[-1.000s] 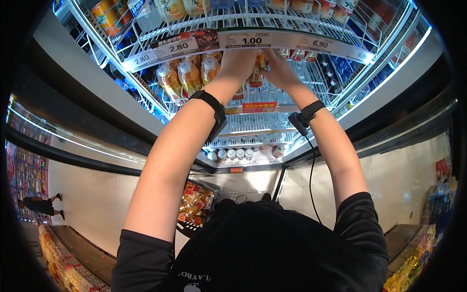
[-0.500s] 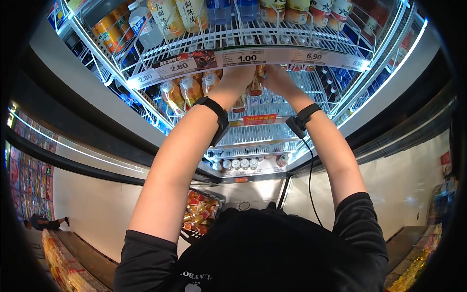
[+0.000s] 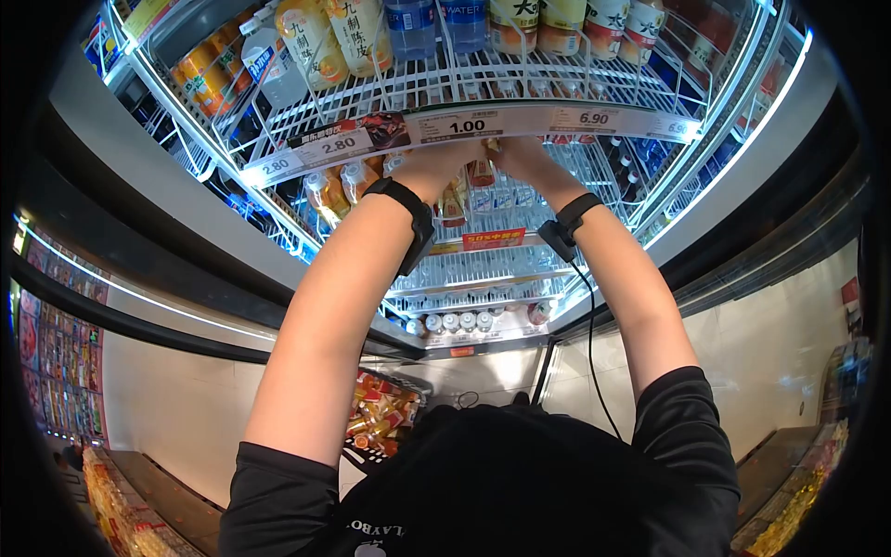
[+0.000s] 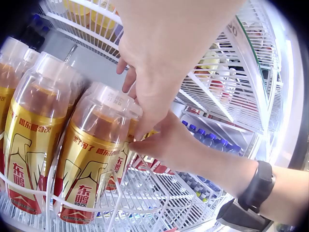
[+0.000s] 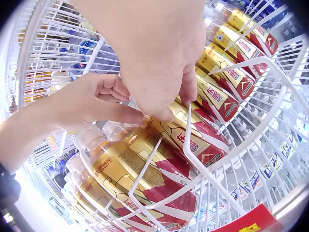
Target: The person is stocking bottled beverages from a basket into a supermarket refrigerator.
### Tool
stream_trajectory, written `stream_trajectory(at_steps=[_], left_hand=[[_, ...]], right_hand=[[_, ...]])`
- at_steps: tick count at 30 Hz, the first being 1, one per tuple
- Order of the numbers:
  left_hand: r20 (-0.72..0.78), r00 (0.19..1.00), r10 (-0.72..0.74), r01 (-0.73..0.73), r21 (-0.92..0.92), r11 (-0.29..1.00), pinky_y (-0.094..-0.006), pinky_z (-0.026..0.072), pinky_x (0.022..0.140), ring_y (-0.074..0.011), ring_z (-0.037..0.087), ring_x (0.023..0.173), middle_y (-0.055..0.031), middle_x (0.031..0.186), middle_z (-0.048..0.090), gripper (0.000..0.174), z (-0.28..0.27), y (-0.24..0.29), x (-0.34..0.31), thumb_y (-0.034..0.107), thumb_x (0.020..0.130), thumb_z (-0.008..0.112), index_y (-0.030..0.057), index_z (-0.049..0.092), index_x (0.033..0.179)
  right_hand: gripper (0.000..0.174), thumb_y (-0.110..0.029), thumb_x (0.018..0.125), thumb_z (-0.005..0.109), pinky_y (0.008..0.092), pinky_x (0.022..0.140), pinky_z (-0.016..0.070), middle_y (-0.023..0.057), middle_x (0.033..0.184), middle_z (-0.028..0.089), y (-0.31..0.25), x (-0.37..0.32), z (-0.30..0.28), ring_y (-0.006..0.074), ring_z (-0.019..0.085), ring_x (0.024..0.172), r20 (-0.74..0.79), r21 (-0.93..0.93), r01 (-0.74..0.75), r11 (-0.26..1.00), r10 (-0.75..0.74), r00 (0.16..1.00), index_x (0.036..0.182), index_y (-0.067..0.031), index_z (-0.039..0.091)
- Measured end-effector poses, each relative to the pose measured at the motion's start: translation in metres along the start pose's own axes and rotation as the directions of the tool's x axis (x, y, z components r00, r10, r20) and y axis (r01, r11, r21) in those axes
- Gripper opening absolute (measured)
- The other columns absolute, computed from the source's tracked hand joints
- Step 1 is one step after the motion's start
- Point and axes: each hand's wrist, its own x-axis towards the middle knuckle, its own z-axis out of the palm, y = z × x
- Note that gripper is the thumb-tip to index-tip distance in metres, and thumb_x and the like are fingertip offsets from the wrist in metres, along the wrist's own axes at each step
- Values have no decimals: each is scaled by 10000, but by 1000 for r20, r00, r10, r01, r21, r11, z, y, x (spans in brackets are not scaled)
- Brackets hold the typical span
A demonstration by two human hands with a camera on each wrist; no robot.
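White wire shelf [image 4: 153, 194]: tea bottles [image 4: 91, 159], gold-and-red labels, standing in close rows directly on wires.

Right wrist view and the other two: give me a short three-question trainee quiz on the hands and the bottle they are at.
1. True or false: the left hand and the right hand both hold the same clear plastic bottle with a gold and red label.
2. In the head view, which price stands on the white shelf tag right above the hands? A 2.80, B 1.00, C 6.90.
3. Fill in: the bottles stand in a white ____ rack.
Key: 1 true; 2 B; 3 wire.
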Motion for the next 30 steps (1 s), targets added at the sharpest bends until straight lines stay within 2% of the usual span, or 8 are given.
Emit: stream_trajectory(at_steps=[2,14,17,19,20,22,26,30], left_hand=[[4,999,-39,39,20,999,-517,418,1104,-365,590,1254,-139,1340,659,549,-2,1,0,294,824,780,153,640,1336],[0,998,-58,58,25,998,-518,423,1096,-367,595,1246,-143,1332,661,519,2,-9,0,294,842,763,149,639,1324],[7,998,-62,62,25,998,-518,424,1094,-367,596,1244,-143,1330,662,511,6,-11,-1,293,846,758,148,638,1321],[11,998,-64,64,25,998,-519,425,1092,-367,597,1243,-144,1328,662,506,9,-13,-1,293,850,755,147,638,1319],[13,998,-66,66,25,998,-519,426,1091,-368,597,1242,-144,1328,662,503,10,-14,-1,293,851,753,147,638,1318],[16,997,-73,72,26,997,-519,426,1090,-368,598,1240,-145,1326,663,498,13,-16,-3,293,854,750,146,637,1316],[21,996,-87,87,26,996,-520,428,1087,-369,599,1238,-146,1323,663,487,18,-20,-6,293,861,743,145,637,1312],[29,995,-96,95,24,995,-520,430,1084,-369,601,1235,-147,1320,664,476,25,-23,-7,292,867,737,143,636,1308]], right_hand=[[401,-192,910,753,526,996,503,239,1256,679,6,3,5,442,636,1175,-1,13,11,1000,-11,1000,1269,-35,665],[408,-263,926,757,513,1057,468,197,1300,678,25,13,24,409,613,1239,-7,-139,47,989,-48,999,1274,-63,683],[469,-280,930,757,520,1072,457,189,1349,655,21,18,23,417,596,1265,8,-202,39,979,-38,999,1339,-82,642],[576,-298,932,760,542,1104,432,179,1445,595,14,25,18,425,551,1329,23,-247,-43,968,51,998,1440,-109,564],[576,-298,932,760,542,1104,432,179,1445,595,11,26,19,425,551,1329,24,-248,-44,968,52,998,1440,-109,564],[371,-202,988,635,568,1084,436,197,1348,661,7,27,19,414,603,1276,-110,-207,18,978,-42,993,1339,-85,641],[431,-230,997,631,577,1105,418,210,1410,619,19,29,27,426,572,1319,-108,-248,46,968,-75,991,1403,-90,590],[487,-258,1002,631,575,1126,407,219,1494,545,8,29,18,436,516,1381,-69,-309,-14,951,-7,998,1452,-94,544]])
